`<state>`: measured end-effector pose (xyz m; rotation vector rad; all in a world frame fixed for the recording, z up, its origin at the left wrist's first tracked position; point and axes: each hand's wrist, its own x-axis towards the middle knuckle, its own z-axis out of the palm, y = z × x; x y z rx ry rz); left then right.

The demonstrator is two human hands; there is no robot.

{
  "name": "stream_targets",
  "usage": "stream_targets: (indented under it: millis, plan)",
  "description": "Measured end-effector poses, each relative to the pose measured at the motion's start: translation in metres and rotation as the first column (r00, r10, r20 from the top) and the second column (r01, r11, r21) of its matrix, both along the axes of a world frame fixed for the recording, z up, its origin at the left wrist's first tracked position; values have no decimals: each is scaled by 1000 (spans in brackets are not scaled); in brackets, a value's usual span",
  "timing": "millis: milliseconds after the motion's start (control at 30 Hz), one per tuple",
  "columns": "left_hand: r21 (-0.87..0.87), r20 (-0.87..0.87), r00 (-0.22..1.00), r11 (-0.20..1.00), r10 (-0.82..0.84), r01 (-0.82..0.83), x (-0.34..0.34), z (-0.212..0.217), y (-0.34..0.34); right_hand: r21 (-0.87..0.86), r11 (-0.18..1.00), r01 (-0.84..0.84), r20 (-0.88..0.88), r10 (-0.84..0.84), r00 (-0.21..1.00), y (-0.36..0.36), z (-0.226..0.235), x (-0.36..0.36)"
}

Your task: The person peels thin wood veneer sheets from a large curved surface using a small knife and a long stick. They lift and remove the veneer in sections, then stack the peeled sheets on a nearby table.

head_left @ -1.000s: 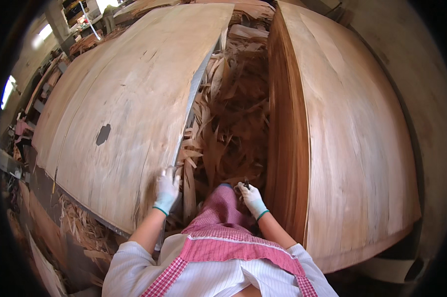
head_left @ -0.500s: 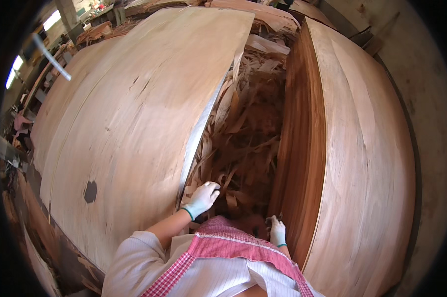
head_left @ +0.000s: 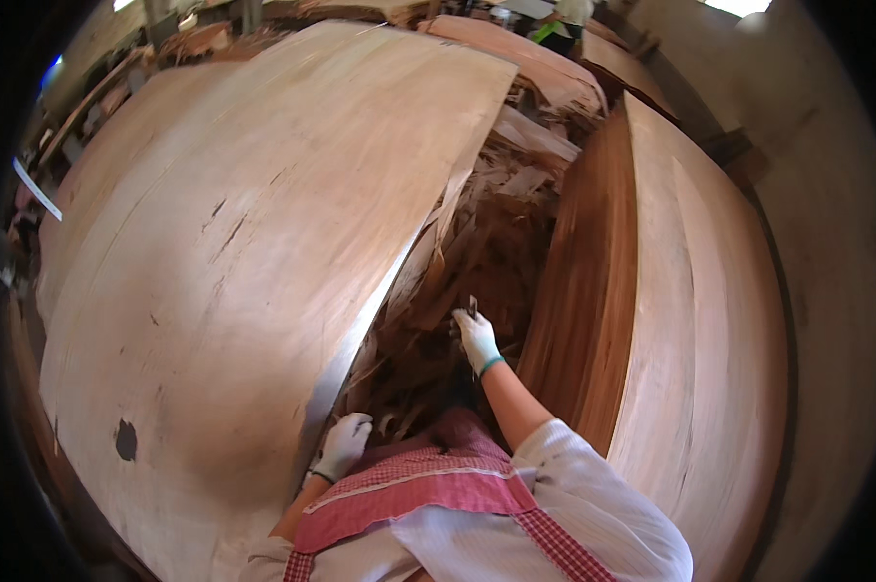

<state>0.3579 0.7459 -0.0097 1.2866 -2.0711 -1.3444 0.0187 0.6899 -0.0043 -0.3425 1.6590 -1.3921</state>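
Note:
My right hand point(head_left: 477, 341), in a white glove with a green cuff, reaches forward over the gap between two stacks of wood veneer. Its fingers are closed round a small dark tool point(head_left: 472, 305), whose short end sticks up past them; its kind is unclear. Close to my apron, my left hand point(head_left: 345, 445), gloved too, is beside the near edge of the left veneer sheet point(head_left: 263, 252). Its fingers are curled in, and whatever they may hold is hidden. A pale metallic strip point(head_left: 368, 315) runs along that sheet's right edge.
Torn veneer scraps point(head_left: 496, 218) fill the gap. On the right rises the other veneer stack point(head_left: 709, 320), with its reddish-brown layered side point(head_left: 583, 291) facing the gap. Beyond lie more veneer piles point(head_left: 525, 56) and a person point(head_left: 562, 27). A wall point(head_left: 835, 194) stands at the far right.
My right hand has moved forward and left over the gap with the tool. My left hand has drawn back toward my body. The view has shifted, and a person now shows at the back.

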Motion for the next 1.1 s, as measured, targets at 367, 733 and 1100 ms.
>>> stream_targets:
  millis: [367,733,1100]
  plan:
    - [147,60,919,908,389,-393,-191,44,-107,-45,994,-95,-204,84,975,-280,-58,-220]
    - [184,8,948,932,317,-313,-284,24,-235,60,967,-246,139,236,962,-363,-25,-235]
    - [619,-103,751,632,653,-465,-398,27,-302,418,439,-795,-454,859,236,-399,23,-385]
